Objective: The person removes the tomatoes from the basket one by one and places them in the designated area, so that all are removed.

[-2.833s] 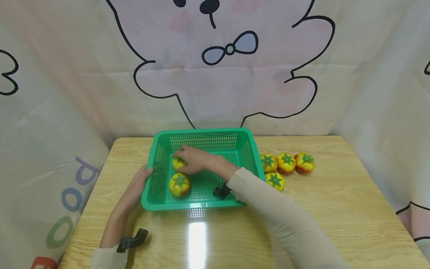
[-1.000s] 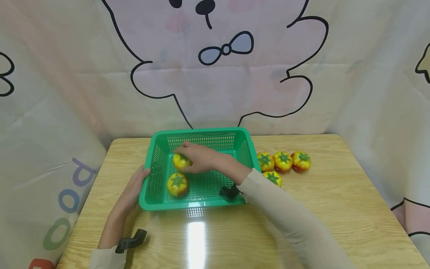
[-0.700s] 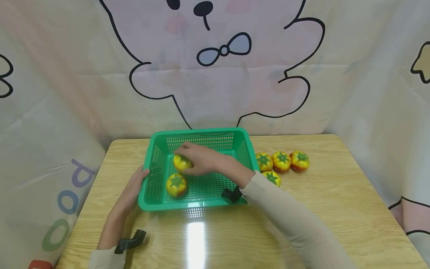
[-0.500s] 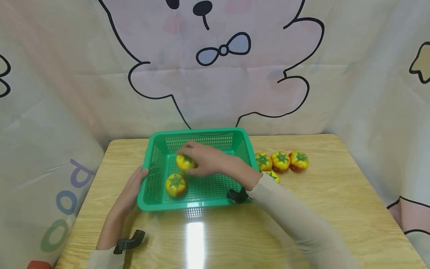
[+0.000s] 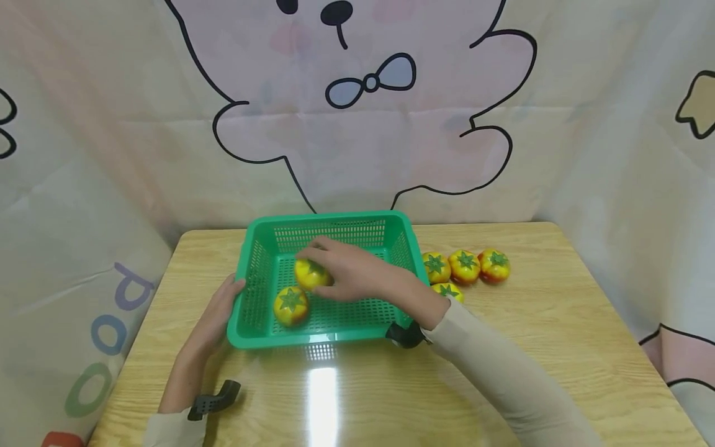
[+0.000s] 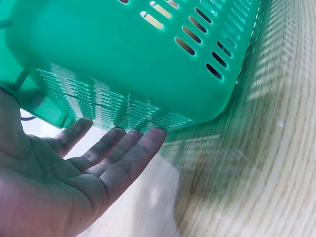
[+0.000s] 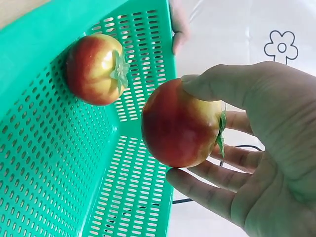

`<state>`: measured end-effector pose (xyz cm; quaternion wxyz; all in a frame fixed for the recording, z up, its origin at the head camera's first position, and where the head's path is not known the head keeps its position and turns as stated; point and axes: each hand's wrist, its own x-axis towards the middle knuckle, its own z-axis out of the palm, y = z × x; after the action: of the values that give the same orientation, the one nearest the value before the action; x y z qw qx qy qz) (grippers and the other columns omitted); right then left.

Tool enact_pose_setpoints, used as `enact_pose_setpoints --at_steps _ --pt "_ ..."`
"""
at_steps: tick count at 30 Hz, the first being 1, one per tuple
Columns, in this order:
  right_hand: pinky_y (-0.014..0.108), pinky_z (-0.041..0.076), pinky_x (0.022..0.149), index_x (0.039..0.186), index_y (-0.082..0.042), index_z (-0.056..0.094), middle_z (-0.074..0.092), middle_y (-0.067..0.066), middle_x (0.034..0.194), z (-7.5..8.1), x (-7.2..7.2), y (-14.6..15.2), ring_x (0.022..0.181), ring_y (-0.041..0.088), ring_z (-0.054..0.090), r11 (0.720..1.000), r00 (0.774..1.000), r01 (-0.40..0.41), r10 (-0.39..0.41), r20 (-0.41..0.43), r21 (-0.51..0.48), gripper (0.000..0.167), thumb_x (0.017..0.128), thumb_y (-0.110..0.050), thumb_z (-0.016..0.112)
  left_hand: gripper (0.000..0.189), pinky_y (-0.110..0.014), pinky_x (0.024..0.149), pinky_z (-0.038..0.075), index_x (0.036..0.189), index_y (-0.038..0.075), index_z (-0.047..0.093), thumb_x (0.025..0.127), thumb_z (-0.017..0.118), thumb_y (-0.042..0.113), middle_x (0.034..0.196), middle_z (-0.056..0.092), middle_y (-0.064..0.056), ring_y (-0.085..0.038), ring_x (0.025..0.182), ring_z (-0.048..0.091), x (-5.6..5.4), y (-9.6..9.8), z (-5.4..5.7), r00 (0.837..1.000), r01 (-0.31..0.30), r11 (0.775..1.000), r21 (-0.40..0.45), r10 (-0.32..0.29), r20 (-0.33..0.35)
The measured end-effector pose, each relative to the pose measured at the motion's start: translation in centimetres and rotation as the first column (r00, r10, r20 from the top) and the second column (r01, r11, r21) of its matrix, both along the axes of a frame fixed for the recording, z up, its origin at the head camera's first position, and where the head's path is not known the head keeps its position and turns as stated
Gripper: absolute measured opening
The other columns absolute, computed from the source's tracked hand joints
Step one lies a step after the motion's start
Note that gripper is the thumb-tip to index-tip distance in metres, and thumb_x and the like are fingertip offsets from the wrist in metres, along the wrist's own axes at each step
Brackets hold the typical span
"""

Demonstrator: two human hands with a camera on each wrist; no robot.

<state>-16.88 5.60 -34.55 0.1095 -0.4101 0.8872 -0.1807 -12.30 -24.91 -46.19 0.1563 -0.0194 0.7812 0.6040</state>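
Inside the green plastic basket [image 5: 321, 338], my right hand [image 5: 357, 271] holds a red-and-yellow tomato [image 7: 177, 126] with a green leafy top. The thumb lies on one side of it and the fingers on the other. A second tomato [image 5: 291, 307] sits at the basket's left end, nearer to me. My left hand [image 5: 215, 316] is at the basket's left side, its thumb at the rim. In the left wrist view, its extended fingers [image 6: 131, 160] touch the outer wall; the thumb tip is hidden there.
Right of the basket several more tomatoes [image 5: 464, 267] stand on the wooden table [image 5: 530, 335], one partly hidden by the basket and my right arm. A cloth backdrop [image 5: 357, 149] with a cartoon animal hangs behind the table. Each wrist wears a black device [image 5: 215, 400].
My right hand has moved the tomato rightward from the basket's left end, away from the second tomato. The left hand keeps its place at the basket. The whole view has shifted slightly.
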Motion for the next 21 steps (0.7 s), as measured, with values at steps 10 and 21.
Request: enact_pose_setpoints --at_steps 10,21 --pt "0.032 0.058 0.101 0.153 -0.016 0.053 0.052 0.01 0.154 -0.4 1.1 2.0 0.126 0.021 0.062 0.998 0.999 0.011 -0.013 -0.029 -0.056 0.059 0.099 -0.027 0.075 0.069 -0.029 0.089 0.059 0.17 0.01 0.011 0.115 0.019 0.051 0.162 0.037 -0.026 -0.028 0.125 0.061 0.0 0.1 0.0 1.0 -0.001 1.0 -0.016 0.001 0.018" --pt "0.029 0.059 0.098 0.151 -0.017 0.054 0.052 0.005 0.153 0.8 2.4 3.6 0.125 0.018 0.062 0.994 0.998 0.048 -0.052 -0.04 -0.096 0.059 0.098 -0.027 0.076 0.069 -0.029 0.088 0.059 0.169 0.008 0.013 0.116 0.02 0.051 0.159 0.039 -0.027 -0.018 0.116 0.063 0.0 0.0 0.1 1.0 -0.011 1.0 0.0 0.011 0.013"
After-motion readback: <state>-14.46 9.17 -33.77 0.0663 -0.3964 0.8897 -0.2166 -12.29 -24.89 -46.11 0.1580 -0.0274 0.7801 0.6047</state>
